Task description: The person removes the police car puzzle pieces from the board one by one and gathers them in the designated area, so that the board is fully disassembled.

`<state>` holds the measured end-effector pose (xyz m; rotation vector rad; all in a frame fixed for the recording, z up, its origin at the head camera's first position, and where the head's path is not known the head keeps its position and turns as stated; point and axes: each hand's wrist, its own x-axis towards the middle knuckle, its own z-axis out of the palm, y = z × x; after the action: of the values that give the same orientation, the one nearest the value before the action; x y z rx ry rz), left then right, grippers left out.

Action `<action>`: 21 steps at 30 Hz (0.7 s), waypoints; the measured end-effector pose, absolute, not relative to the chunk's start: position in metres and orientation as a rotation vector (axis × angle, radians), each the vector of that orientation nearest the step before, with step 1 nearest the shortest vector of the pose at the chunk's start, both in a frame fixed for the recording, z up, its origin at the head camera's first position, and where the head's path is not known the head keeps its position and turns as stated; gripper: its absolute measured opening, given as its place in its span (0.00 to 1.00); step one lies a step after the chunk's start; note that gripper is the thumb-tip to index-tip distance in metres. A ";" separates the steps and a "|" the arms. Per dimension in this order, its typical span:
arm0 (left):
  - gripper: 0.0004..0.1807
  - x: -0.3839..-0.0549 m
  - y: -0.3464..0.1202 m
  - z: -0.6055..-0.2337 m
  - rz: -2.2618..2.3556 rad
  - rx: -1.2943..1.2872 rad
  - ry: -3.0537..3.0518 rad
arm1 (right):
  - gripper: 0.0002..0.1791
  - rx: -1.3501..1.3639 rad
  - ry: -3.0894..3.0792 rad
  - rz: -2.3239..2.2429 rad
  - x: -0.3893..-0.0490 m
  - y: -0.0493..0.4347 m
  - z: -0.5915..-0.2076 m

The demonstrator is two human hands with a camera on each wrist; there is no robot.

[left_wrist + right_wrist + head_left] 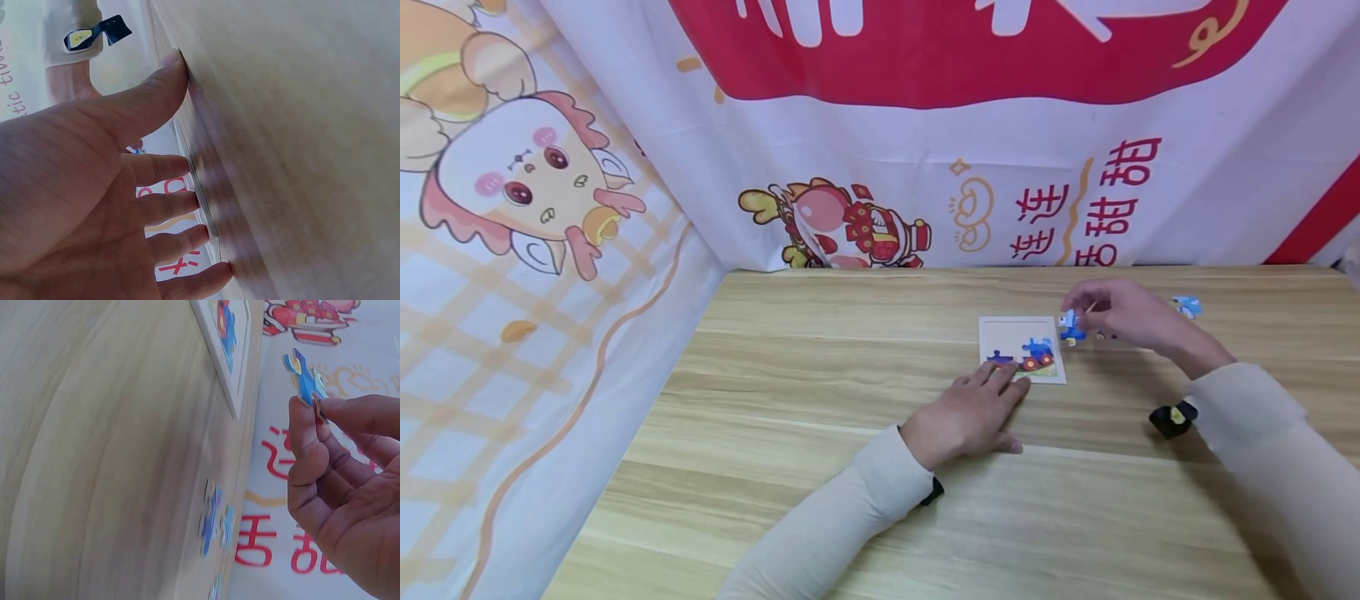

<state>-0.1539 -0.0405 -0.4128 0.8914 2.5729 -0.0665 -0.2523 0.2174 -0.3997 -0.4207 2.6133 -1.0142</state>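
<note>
A white square puzzle tray point(1057, 377) lies on the table, and joined pieces point(1037, 353) along its lower part show a blue and purple train with red wheels. My left hand point(966, 417) rests with spread fingers on the tray's near edge, its thumb on the tabletop. Just past the tray's right side, my right hand point(1123, 315) pinches a blue jigsaw piece point(305, 381) between thumb and fingertips, raised above the table. Loose jigsaw pieces point(211, 519) lie on the wood below that hand, partly hidden by it in the head view.
Another light blue piece point(1187, 307) lies to the right, beyond the right wrist. The wooden table point(820, 358) meets a printed cloth point(925, 133) at its back edge, and a second patterned cloth point(550, 350) hangs along the left side.
</note>
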 end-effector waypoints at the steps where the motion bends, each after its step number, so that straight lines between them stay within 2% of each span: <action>1: 0.47 -0.154 -0.041 -0.413 -0.067 0.892 2.574 | 0.15 -0.416 2.622 -1.008 -0.252 0.221 -0.399; 21: 0.47 -0.153 -0.041 -0.412 -0.073 0.900 2.587 | 0.19 -0.237 2.680 -0.941 -0.249 0.295 -0.406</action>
<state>-0.1525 -0.0407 -0.4124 0.8999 2.5871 -0.0729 -0.2491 0.2954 -0.4059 -0.2371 2.6803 -0.9409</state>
